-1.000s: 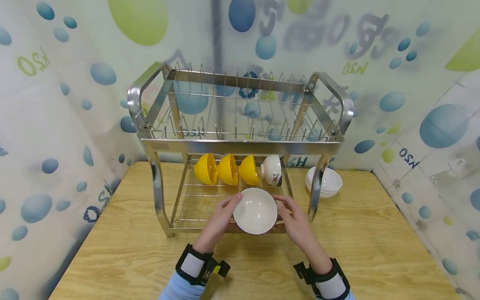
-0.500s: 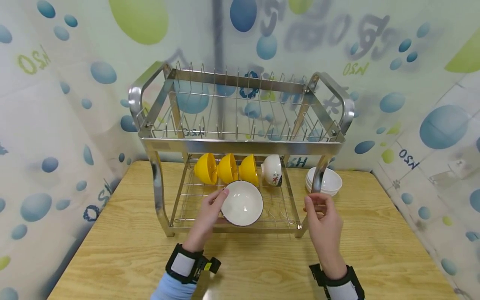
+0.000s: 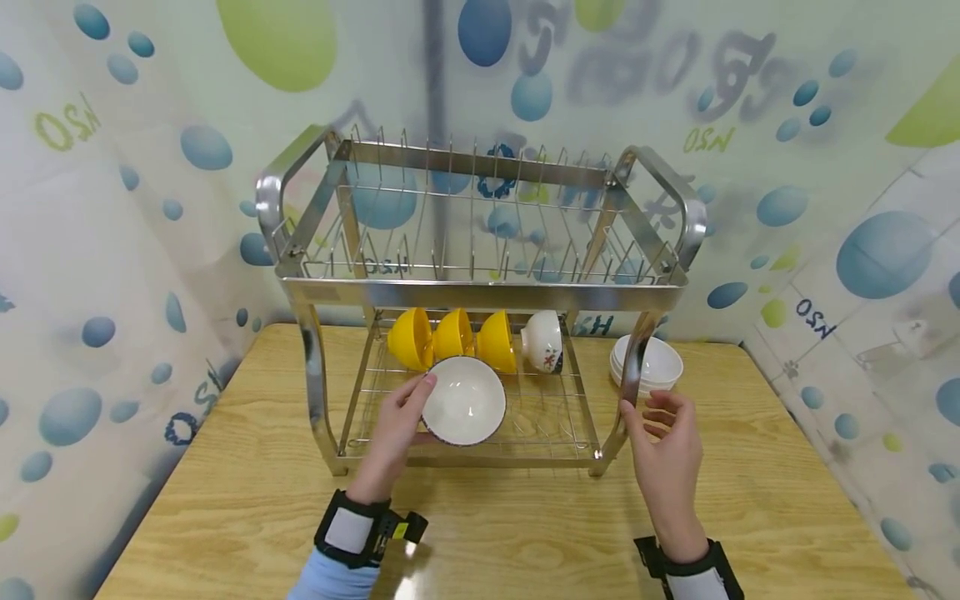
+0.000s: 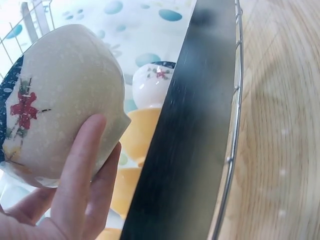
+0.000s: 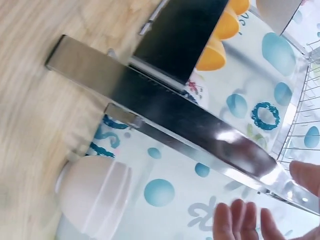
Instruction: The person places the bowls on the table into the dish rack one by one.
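Observation:
My left hand (image 3: pixel 393 433) holds a white bowl (image 3: pixel 465 400) with a dark rim, thumb at the edge and fingers beneath. In the left wrist view, the bowl's outer side (image 4: pixel 70 100) shows a red flower and a dark band. The bowl is in front of the lower tier of a steel dish rack (image 3: pixel 480 293). Beside the rack's right front leg is my right hand (image 3: pixel 667 454), loosely bent and holding nothing; whether its thumb touches the leg I cannot tell. On the lower tier, three yellow bowls (image 3: pixel 411 340) and a white flowered bowl (image 3: pixel 542 342) stand on edge.
A stack of white bowls (image 3: pixel 660 362) sits on the wooden table (image 3: pixel 525 533) right of the rack, close beyond my right hand. Upright wires line the rack's upper tier (image 3: pixel 480 217). A patterned curtain (image 3: pixel 187 292) hangs behind and at the sides.
Both hands gripped the bowl at first; my right hand has let go and moved right to the rack's leg. My left hand has carried the bowl leftward and slightly up.

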A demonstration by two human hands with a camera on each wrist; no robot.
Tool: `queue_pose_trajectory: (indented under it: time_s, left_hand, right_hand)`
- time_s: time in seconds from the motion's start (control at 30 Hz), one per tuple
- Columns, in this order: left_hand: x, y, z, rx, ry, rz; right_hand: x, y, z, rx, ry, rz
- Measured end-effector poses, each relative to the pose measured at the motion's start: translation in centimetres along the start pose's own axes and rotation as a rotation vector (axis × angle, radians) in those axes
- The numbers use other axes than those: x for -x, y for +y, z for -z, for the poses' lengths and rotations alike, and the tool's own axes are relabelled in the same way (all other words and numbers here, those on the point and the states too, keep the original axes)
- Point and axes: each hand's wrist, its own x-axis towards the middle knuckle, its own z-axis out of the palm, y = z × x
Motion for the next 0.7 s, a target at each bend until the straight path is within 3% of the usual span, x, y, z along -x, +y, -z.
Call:
queue_pose_trajectory:
  time_s: [0.3, 0.7]
  left_hand:
    - [0.0, -0.1, 1.1, -0.013, 0.016, 0.005]
    - [0.2, 0.9, 2.9, -0.070, 0.081, -0.030]
  right_hand:
    - [0.3, 1.2, -0.6, 0.069, -0.139, -0.039]
    - [0.4, 1.3, -1.1, 0.080, -0.168, -0.047]
